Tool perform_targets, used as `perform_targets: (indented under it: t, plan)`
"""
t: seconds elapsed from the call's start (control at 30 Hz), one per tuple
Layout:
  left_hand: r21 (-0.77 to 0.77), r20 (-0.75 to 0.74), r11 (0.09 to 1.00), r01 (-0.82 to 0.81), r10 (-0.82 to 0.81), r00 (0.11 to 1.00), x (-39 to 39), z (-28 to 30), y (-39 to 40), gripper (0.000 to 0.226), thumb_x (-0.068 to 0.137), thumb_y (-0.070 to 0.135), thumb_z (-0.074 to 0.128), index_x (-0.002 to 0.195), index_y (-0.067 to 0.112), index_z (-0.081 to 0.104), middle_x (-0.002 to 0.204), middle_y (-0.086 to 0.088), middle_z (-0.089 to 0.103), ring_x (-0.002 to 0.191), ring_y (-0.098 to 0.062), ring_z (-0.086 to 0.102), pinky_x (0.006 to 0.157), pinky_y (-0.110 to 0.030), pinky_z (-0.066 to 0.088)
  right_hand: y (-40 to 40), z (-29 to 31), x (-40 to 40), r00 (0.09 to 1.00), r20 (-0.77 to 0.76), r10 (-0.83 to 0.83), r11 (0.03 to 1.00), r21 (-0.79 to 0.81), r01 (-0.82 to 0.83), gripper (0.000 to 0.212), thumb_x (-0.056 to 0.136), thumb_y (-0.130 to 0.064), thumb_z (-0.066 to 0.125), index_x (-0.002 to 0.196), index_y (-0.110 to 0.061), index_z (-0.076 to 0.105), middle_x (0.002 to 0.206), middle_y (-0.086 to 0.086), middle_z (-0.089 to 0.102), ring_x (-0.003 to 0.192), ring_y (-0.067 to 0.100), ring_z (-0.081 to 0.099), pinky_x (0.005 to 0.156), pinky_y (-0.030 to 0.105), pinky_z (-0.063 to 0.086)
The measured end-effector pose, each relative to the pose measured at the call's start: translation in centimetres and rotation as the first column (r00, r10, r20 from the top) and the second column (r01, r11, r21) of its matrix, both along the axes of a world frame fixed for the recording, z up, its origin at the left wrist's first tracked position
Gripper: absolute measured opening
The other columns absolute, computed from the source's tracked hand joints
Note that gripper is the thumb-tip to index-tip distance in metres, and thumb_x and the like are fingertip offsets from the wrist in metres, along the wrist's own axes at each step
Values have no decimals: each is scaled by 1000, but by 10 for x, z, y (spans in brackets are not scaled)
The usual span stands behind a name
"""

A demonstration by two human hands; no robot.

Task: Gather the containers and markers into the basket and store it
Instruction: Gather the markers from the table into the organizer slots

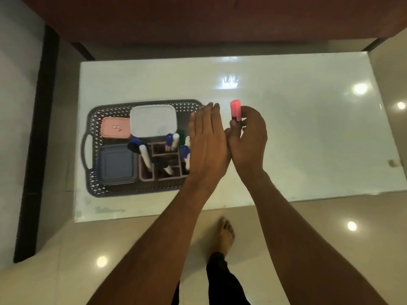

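Note:
A dark grey lattice basket (92, 119) sits on the left of the white table. Inside it lie a white lidded container (153, 120), a pink one (115, 127) and a grey-blue one (116, 165). A brown divided organiser (164, 150) in the basket holds several markers, white-bodied with blue caps (169, 139). My right hand (247, 139) grips a pink marker (235, 110) upright, just right of the basket. Beside it my left hand (207, 144) is flat with fingers extended, over the basket's right edge, which it hides.
The white glossy table (308, 139) stretches bare to the right. A dark red sofa (198, 18) stands behind the table. Below is shiny tiled floor with my bare foot (224, 236). A black strip (37, 139) runs down the left.

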State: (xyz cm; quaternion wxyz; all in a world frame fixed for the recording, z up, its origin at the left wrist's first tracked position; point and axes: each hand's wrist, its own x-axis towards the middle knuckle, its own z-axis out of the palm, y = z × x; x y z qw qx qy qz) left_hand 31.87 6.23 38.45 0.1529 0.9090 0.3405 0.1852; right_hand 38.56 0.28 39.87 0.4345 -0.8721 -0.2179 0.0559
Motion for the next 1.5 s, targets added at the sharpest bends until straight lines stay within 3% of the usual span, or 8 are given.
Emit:
perform_targets:
  t: [0.23, 0.47, 0.77, 0.93, 1.07, 1.3, 1.4, 1.5]
  plan:
    - [39, 105, 997, -70, 65, 992, -82, 26, 48, 51, 103, 25, 47, 147, -2, 43, 150, -20, 49, 144, -33, 43, 128, -47, 18, 49, 33, -75, 993, 25, 115, 990, 84, -116, 62, 95, -17, 67, 152, -20, 41, 130, 4, 66, 104, 20, 70, 97, 27, 56]
    - [-91, 113, 994, -56, 66, 991, -147, 14, 62, 51, 100, 13, 53, 148, -1, 41, 150, -16, 47, 146, -31, 39, 126, -50, 22, 66, 30, -129, 966, 135, 220, 974, -77, -211, 42, 88, -7, 70, 129, -15, 63, 118, 5, 66, 93, 9, 59, 82, 9, 42]
    - [-298, 88, 952, 65, -40, 995, -159, -26, 39, 59, 93, 22, 69, 142, -3, 48, 145, -26, 53, 140, -41, 47, 128, -35, 11, 65, 19, -141, 970, -29, 242, 922, -303, -239, 30, 100, -16, 63, 129, -16, 67, 122, 11, 70, 106, 27, 67, 102, 38, 56]
    - [-128, 117, 992, -2, 17, 993, -162, -28, 35, 53, 97, 50, 42, 133, 10, 40, 132, -26, 64, 134, -43, 51, 123, -55, 26, 70, 28, -139, 959, 4, 285, 883, -391, -261, 33, 99, -13, 62, 132, -13, 68, 125, 17, 70, 111, 32, 67, 103, 35, 50]
    - [-75, 55, 997, 13, -9, 998, -169, -28, 34, 57, 86, 28, 79, 131, 9, 50, 130, -22, 66, 133, -44, 55, 112, -64, 41, 69, 30, -142, 947, -13, 320, 823, -492, -285, 33, 102, -17, 57, 134, -12, 65, 120, 18, 70, 109, 32, 66, 101, 36, 48]
    - [-37, 104, 999, 20, -16, 994, -167, -42, 32, 58, 106, 52, 28, 132, 6, 50, 129, -20, 67, 132, -33, 50, 122, -48, 29, 73, 27, -144, 960, -55, 276, 831, -488, -267, 31, 105, -21, 51, 127, -11, 69, 112, 15, 73, 101, 27, 68, 94, 31, 50]
    - [0, 96, 1000, 26, -26, 995, -167, -41, 33, 57, 99, 50, 41, 134, 7, 48, 133, -19, 65, 135, -29, 38, 124, -36, 6, 73, 28, -144, 959, -67, 276, 827, -492, -273, 31, 105, -23, 50, 127, -12, 68, 112, 14, 74, 100, 27, 68, 94, 32, 51]
    - [20, 68, 999, 32, -34, 997, -167, -43, 34, 56, 96, 50, 44, 136, 10, 44, 135, -18, 64, 138, -31, 40, 123, -37, 5, 74, 28, -144, 962, -85, 260, 830, -489, -268, 31, 105, -24, 51, 129, -13, 67, 115, 13, 74, 104, 26, 69, 100, 33, 50]
